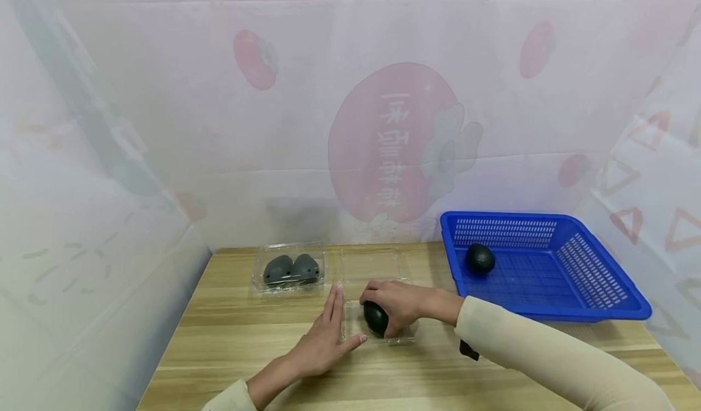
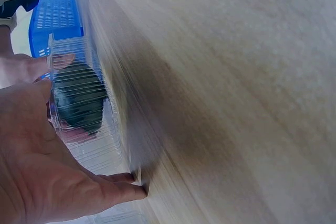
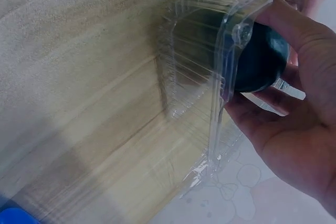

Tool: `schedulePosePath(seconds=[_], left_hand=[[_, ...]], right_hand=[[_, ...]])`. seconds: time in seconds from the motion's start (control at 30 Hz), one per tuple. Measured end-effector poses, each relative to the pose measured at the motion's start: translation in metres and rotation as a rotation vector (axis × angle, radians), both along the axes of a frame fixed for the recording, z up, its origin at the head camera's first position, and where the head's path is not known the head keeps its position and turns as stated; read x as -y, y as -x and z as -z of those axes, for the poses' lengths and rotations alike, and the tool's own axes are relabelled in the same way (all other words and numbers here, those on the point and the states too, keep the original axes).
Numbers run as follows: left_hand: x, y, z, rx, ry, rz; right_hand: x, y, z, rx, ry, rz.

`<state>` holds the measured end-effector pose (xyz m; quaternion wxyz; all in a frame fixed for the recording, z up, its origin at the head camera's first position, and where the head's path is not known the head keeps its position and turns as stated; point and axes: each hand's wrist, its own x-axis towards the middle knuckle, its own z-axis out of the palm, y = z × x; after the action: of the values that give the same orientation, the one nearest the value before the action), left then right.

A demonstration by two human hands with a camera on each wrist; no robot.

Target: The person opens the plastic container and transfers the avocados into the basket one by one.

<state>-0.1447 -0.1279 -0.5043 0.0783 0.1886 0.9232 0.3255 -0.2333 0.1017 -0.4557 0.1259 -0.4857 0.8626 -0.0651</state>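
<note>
My right hand (image 1: 402, 304) grips a dark green avocado (image 1: 375, 318) from above, fingers and thumb curled around it. The avocado is inside the base of a clear plastic clamshell box (image 1: 355, 326), whose lid lies folded back behind it. Through the ribbed wall, the left wrist view shows the avocado (image 2: 79, 98) low in the box. My left hand (image 1: 322, 345) rests against the box's left side, fingers extended and thumb spread toward its front edge. In the right wrist view, the right palm (image 3: 299, 129) partly covers the avocado.
A closed clear box (image 1: 290, 249) with two dark avocados stands at the back left of the wooden table (image 1: 219, 338). At the right, a blue plastic basket (image 1: 553, 283) holds one more avocado (image 1: 480, 259). A printed curtain (image 1: 296, 125) hangs behind and at both sides.
</note>
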Motion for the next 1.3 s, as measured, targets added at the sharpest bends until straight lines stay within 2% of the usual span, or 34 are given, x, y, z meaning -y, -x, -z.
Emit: schedulePosePath(seconds=[0.7,1.3], left_hand=[[0.0,0.0,0.001,-0.004,0.011,-0.01],[-0.001,0.001,0.002,0.003,0.01,-0.009]], right_hand=[[0.003,0.006,0.009,0.032,-0.056,0.013],[-0.005,0.002,0.023,-0.072,0.012,-0.058]])
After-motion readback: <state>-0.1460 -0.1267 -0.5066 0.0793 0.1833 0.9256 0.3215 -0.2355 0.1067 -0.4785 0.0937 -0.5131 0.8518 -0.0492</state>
